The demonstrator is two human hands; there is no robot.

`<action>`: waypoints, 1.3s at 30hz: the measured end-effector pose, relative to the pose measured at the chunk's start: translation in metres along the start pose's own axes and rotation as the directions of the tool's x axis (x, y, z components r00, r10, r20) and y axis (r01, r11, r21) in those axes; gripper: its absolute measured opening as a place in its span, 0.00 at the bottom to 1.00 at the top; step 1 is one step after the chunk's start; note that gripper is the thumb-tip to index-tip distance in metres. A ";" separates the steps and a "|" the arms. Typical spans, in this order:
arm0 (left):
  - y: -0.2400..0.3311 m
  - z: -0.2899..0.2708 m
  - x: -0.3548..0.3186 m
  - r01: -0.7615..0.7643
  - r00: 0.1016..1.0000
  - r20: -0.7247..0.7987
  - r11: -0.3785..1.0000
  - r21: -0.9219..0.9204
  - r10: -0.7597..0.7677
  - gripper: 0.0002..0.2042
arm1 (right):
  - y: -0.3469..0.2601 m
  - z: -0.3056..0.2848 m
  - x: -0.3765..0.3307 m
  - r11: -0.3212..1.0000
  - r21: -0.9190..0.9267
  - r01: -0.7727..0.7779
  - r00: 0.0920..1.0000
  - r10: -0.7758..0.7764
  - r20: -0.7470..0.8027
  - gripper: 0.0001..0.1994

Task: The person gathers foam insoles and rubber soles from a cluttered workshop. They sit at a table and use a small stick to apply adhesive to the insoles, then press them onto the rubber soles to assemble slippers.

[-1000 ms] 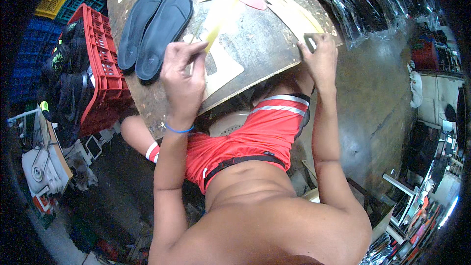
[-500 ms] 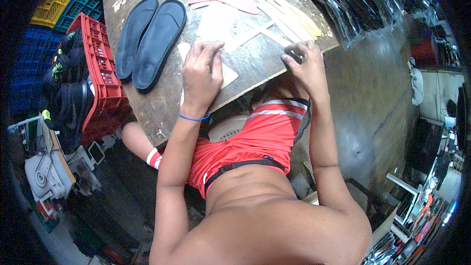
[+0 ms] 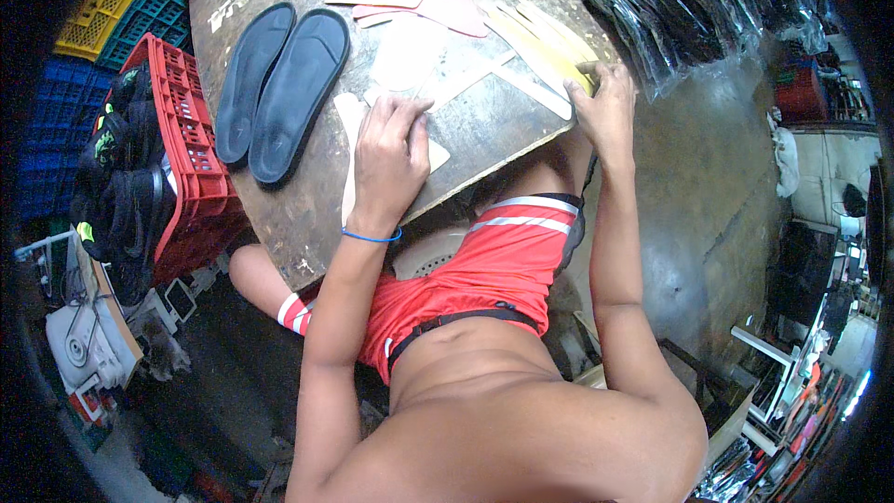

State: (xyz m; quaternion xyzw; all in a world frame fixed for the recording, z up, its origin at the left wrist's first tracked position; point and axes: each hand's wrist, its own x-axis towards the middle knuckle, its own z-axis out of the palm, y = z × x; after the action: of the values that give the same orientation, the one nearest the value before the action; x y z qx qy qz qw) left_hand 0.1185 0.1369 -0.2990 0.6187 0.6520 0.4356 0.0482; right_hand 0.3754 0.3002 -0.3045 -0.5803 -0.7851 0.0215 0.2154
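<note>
My left hand (image 3: 393, 154) is over the table near its front edge, fingers curled together above a pale flat sheet (image 3: 438, 158). Whatever lies under its fingertips is hidden. Another long pale piece (image 3: 351, 112) sticks out at its left. At the table's right edge my right hand (image 3: 610, 112) pinches the near end of a yellow strip (image 3: 549, 56) between thumb and fingers. Narrow white strips (image 3: 531, 88) lie beside it. Left of my left hand, two black insoles (image 3: 298, 98) rest side by side.
Pink, cream and green flat cutouts (image 3: 438, 5) overlap at the table's far side. Black plastic-wrapped material (image 3: 689, 9) is piled at the far right. A red crate (image 3: 191, 130) with dark shoes stands left, near yellow, teal and blue crates (image 3: 107, 0).
My right hand has moved right and slightly forward, from above the table edge onto the yellow strip. My left hand has stayed near the same pale sheet.
</note>
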 end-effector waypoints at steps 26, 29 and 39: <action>0.003 0.002 0.002 0.036 0.999 0.026 0.999 -0.006 -0.036 0.11 | 0.014 -0.010 0.046 0.988 0.153 -0.021 0.999 0.014 0.050 0.16; 0.002 0.003 0.002 0.034 0.999 0.038 0.999 0.003 -0.034 0.11 | 0.020 -0.009 0.050 0.982 0.167 -0.090 0.993 0.076 0.087 0.17; 0.003 0.001 0.003 0.037 0.998 0.049 0.999 0.011 -0.037 0.11 | 0.025 -0.003 0.055 0.961 0.230 -0.152 0.983 0.122 0.137 0.16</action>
State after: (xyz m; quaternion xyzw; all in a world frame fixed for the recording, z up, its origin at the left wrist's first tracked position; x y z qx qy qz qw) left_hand 0.1210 0.1394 -0.2968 0.6173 0.6642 0.4160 0.0689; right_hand 0.3865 0.3583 -0.2918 -0.6007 -0.7463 0.1661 0.2338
